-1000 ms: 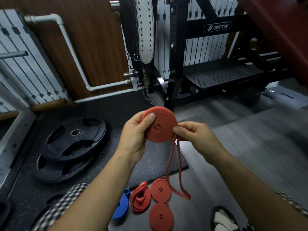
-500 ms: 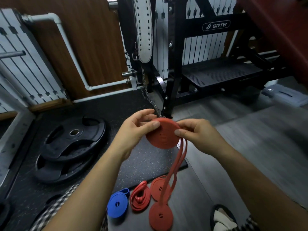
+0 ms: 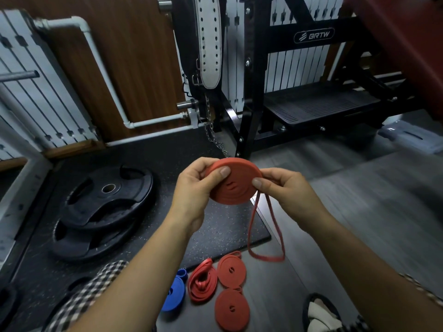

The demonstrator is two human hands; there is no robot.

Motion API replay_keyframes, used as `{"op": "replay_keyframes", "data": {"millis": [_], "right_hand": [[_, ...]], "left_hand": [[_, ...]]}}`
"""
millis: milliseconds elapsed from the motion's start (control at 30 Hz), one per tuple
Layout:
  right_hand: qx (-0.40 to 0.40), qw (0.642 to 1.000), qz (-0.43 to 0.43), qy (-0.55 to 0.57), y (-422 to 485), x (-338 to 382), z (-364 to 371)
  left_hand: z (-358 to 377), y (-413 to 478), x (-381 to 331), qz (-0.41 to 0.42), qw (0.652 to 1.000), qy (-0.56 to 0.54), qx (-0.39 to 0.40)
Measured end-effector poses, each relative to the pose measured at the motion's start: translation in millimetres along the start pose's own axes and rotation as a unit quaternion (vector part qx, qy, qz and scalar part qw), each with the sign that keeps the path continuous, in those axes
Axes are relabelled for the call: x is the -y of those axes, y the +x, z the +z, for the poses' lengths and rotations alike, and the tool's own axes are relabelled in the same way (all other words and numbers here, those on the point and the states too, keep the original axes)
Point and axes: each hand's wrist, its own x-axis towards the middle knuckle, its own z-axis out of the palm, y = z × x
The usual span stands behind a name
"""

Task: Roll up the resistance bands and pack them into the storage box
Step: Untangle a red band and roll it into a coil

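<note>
Currently gripping red band coil (image 3: 233,188) between left hand (image 3: 194,190) and right hand (image 3: 290,190), tail (image 3: 266,258) hanging below. Beyond right hand, blurred grey case (image 3: 412,137), contents unreadable. Blue coil (image 3: 175,295) under left forearm, partly hidden.

Red band coil (image 3: 233,188) mid-air, nearly flat, loose tail loop (image 3: 266,257) hanging

I have wound more band onto the red roll (image 3: 233,185) between my left hand (image 3: 194,195) and right hand (image 3: 287,195); its face now tilts flatter; the loose tail (image 3: 266,236) hangs shorter and has swung right, off the rolled bands (image 3: 231,274) on the floor (image 3: 359,212).
</note>
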Motion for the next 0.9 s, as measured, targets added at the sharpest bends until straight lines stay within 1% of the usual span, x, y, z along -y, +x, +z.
{"op": "replay_keyframes", "data": {"millis": [67,133,200,233,300,333,400,467,500,567,633,700,767,900], "right_hand": [[-0.007,0.999,0.007,0.040,1,-2,2],[-0.006,0.999,0.012,0.052,2,-4,1],[-0.005,0.999,0.017,0.043,2,-4,-2],[-0.006,0.999,0.021,0.032,3,-4,-4],[0.001,0.999,0.017,-0.027,3,-2,-8],[0.010,0.996,0.006,-0.088,3,-2,-9],[0.031,0.979,-0.016,-0.203,2,-3,-10],[0.037,0.974,-0.032,-0.220,1,-4,-6],[0.036,0.977,-0.040,-0.206,1,-4,-3],[0.027,0.992,-0.035,-0.116,0,-2,-1],[0.024,0.999,-0.012,-0.023,1,-2,-1],[0.024,1.000,0.006,0.006,0,-5,0],[0.010,0.999,0.015,0.030,-1,-9,4],[-0.014,0.995,0.016,0.094,0,-12,12]], "left_hand": [[5,-2,4,-0.038,0.996,-0.077,-0.021],[8,-3,8,-0.074,0.987,-0.136,-0.033],[6,-2,10,-0.106,0.983,-0.146,-0.016],[4,-1,9,-0.116,0.985,-0.126,0.001],[-1,2,6,-0.094,0.995,-0.024,0.036],[-4,4,5,-0.070,0.996,0.034,0.051],[-7,5,2,-0.035,0.986,0.134,0.089],[-5,3,1,-0.018,0.968,0.216,0.123],[-3,1,2,-0.014,0.966,0.227,0.120],[-1,-1,3,-0.009,0.978,0.185,0.097],[0,-1,1,-0.014,0.993,0.097,0.061],[0,1,-1,-0.020,1.000,0.012,0.020],[1,1,1,-0.021,0.999,-0.039,-0.014],[13,-6,10,-0.064,0.983,-0.151,-0.077]]}}
